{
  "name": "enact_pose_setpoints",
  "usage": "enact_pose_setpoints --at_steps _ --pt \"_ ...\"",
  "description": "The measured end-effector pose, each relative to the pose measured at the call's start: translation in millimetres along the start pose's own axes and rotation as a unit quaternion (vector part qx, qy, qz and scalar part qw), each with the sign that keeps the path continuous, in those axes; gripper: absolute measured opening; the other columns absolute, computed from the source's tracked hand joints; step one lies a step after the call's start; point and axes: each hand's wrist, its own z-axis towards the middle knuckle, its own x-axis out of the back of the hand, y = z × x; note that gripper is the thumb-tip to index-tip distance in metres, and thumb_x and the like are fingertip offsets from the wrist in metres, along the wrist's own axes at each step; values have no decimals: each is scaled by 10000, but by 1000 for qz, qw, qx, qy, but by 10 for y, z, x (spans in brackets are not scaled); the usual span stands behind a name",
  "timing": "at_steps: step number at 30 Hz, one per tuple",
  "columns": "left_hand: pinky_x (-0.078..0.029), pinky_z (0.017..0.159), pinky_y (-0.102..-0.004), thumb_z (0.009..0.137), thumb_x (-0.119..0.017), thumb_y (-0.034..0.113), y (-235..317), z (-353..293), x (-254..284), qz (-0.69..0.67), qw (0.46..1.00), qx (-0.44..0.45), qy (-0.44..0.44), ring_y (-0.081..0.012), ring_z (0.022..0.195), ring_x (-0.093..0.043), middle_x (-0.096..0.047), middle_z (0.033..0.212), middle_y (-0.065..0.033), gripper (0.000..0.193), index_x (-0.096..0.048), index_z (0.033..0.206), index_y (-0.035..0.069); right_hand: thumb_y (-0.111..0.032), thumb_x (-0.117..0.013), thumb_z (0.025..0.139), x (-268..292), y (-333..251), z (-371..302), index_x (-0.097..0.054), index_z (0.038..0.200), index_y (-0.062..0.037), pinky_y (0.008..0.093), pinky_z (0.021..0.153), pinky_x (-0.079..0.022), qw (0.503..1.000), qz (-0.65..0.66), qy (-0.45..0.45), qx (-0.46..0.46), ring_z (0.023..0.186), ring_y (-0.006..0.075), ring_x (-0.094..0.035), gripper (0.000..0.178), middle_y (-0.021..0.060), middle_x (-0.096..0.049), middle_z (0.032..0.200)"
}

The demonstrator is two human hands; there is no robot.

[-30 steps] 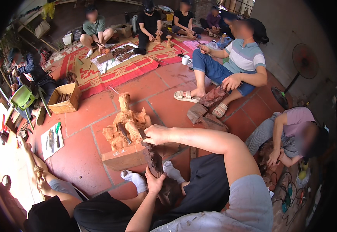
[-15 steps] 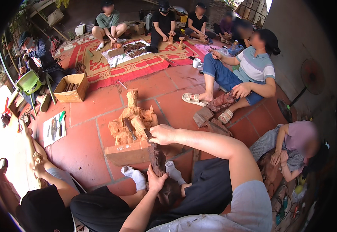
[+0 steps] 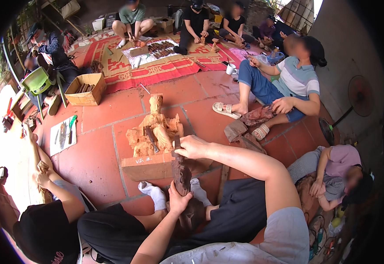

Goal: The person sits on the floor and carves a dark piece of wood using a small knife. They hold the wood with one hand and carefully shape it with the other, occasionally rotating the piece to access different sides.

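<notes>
A dark brown carved wood piece [image 3: 181, 174] stands upright between my legs, its lower part resting near my feet. My left hand [image 3: 179, 200] is wrapped round its lower middle. At the carving's top, my right hand [image 3: 192, 147] is closed on a narrow dark strip [image 3: 177, 142]; whether this is a tool or part of the wood I cannot tell. Just beyond my hands sits a pale carved wooden statue [image 3: 156, 125] on a block base [image 3: 141, 169]. A dark-handled tool [image 3: 151, 138] leans against its front.
Carving tools lie on a white sheet [image 3: 56, 143] at left, near a cardboard box [image 3: 86, 90] of sticks. A person [image 3: 284, 83] sits at right beside wood blocks [image 3: 236, 131]; another [image 3: 332, 169] sits nearer. A fan [image 3: 354, 97] stands by the wall. More people work around the red mat [image 3: 134, 75].
The view has shifted slightly. The dark strip at my right hand has gone from tilted to nearly upright, and the carving is a little straighter. My left hand keeps its hold.
</notes>
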Motion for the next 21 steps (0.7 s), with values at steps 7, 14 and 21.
enact_pose_setpoints --at_steps 7,14,21 --pt "-382 1050 -436 656 -796 367 8 -2 -8 -4 1000 7 -1 -405 1242 -429 -395 1321 -263 1051 -210 1447 0 -227 -646 839 27 5 6 -635 826 14 467 709 -500 1000 14 6 19 784 405 -623 242 180 -612 830" --pt "-385 1048 -432 659 -796 363 -62 4 -31 3 1000 -2 12 -409 1232 -436 -402 1305 -264 1045 -213 1446 0 -225 -665 831 -68 -26 -91 -640 836 10 456 720 -490 998 37 36 32 834 393 -619 236 169 -606 866" --pt "-383 1049 -433 660 -794 373 -26 -3 -12 -4 1000 5 2 -411 1234 -434 -400 1311 -266 1052 -203 1449 6 -215 -639 846 83 -11 -89 -607 876 -34 445 717 -489 993 113 10 -15 818 386 -609 185 159 -600 873"
